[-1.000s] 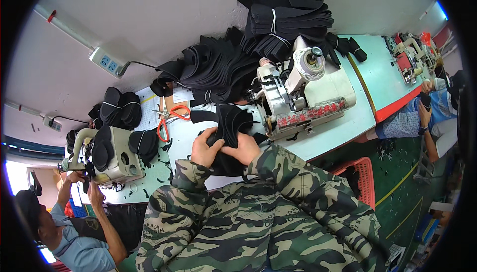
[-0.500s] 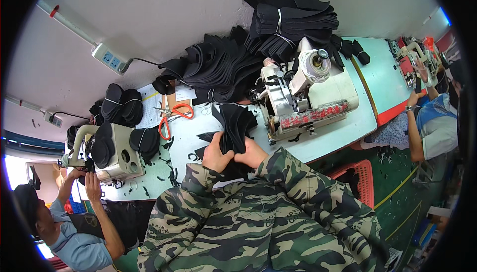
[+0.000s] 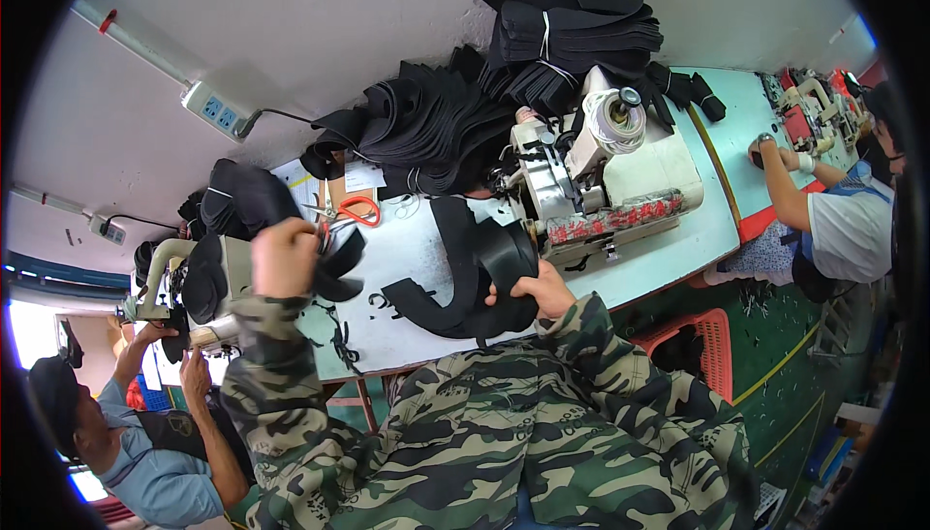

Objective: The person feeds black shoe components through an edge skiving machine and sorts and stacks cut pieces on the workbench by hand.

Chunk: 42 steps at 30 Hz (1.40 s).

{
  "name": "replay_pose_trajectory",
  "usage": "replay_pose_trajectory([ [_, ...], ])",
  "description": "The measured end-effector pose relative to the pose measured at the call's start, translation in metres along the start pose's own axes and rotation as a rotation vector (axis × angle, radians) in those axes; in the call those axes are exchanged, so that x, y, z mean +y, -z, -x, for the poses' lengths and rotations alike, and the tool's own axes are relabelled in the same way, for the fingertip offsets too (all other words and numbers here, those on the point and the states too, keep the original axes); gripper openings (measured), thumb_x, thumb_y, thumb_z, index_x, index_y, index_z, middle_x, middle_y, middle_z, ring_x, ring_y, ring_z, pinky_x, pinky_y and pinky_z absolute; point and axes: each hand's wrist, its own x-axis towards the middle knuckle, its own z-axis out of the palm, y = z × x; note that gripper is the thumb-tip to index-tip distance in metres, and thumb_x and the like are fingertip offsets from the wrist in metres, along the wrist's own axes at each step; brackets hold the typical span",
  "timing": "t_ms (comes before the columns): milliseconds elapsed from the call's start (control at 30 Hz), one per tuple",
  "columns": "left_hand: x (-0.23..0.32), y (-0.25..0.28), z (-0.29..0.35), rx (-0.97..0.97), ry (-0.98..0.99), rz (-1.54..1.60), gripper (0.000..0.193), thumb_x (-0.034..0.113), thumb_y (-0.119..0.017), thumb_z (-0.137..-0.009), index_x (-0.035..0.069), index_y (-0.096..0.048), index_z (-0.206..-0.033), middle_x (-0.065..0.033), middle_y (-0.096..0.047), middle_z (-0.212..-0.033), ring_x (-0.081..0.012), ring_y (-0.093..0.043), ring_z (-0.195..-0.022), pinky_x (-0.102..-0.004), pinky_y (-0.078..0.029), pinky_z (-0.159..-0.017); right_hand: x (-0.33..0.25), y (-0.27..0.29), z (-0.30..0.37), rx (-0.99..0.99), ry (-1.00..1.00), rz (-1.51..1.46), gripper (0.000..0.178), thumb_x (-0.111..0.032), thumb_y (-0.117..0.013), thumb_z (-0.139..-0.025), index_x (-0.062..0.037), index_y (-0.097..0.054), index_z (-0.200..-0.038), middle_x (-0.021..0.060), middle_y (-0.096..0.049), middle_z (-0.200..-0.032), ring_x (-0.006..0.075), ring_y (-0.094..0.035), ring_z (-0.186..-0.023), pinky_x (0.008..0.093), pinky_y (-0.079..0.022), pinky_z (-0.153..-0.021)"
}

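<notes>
Your left hand [image 3: 284, 257] grips black pieces [image 3: 342, 257] in its fingers. Your right hand [image 3: 546, 290] grasps curved black strips [image 3: 506, 257] over the counter [image 3: 412, 244].

Own hands [image 3: 284, 257] 2 | co-workers [image 3: 165, 472] 2 | scissors [image 3: 343, 207] 1 | basket [image 3: 717, 356] 1 | sewing machines [image 3: 647, 179] — 3+
</notes>
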Motion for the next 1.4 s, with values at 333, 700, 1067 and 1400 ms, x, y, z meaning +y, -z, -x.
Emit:
replay_pose_trajectory([
  [333, 0.03, -0.215, 0.078, -0.36, -0.058, -0.368, 0.034, 0.037, -0.061, -0.073, 0.003, -0.064, -0.079, -0.0186, -0.061, -0.078, -0.0337, -0.063, -0.069, -0.0402, -0.051, -0.062, -0.054, -0.024, 0.041, -0.018, 0.219, 0.23, 0.017, -0.004, -0.054, -0.077, 0.0035, -0.057, -0.093, 0.0112, -0.062, -0.083, 0.0151, -0.059, -0.066, 0.0281, -0.048, -0.062],
  [700, -0.029, -0.177, 0.048, -0.602, 0.248, 0.52, 0.023, 0.017, -0.063, -0.08, -0.003, -0.059, -0.069, -0.0019, -0.049, -0.054, -0.0074, -0.039, -0.052, -0.0286, -0.034, -0.049, -0.027, -0.025, 0.015, 0.014, 0.204, 0.392, 0.022, -0.002, -0.056, -0.08, 0.0009, -0.051, -0.102, 0.0099, -0.062, -0.085, 0.0126, -0.058, -0.065, 0.0262, -0.048, -0.061],
  [1067, 0.016, -0.147, 0.053, -0.441, 0.095, 0.728, 0.019, 0.013, -0.065, -0.08, 0.004, -0.055, -0.066, 0.0067, -0.047, -0.061, -0.0023, -0.039, -0.057, -0.0215, -0.033, -0.048, 0.067, -0.027, -0.055, 0.123, 0.426, 0.746, 0.051, -0.019, -0.07, -0.07, 0.0005, -0.05, -0.112, 0.0119, -0.061, -0.1, 0.0185, -0.061, -0.089, 0.0287, -0.047, -0.081],
  [1400, -0.05, -0.003, 0.0, 0.135, 0.235, 0.967, 0.015, 0.014, -0.055, -0.084, 0.001, -0.053, -0.092, -0.0114, -0.061, -0.078, -0.019, -0.061, -0.063, -0.0286, -0.052, -0.057, 0.011, -0.01, -0.015, 0.042, 0.114, 0.223, 0.021, 0.004, -0.059, -0.071, 0.0055, -0.059, -0.092, 0.0125, -0.065, -0.076, 0.0183, -0.063, -0.065, 0.0302, -0.051, -0.062],
])
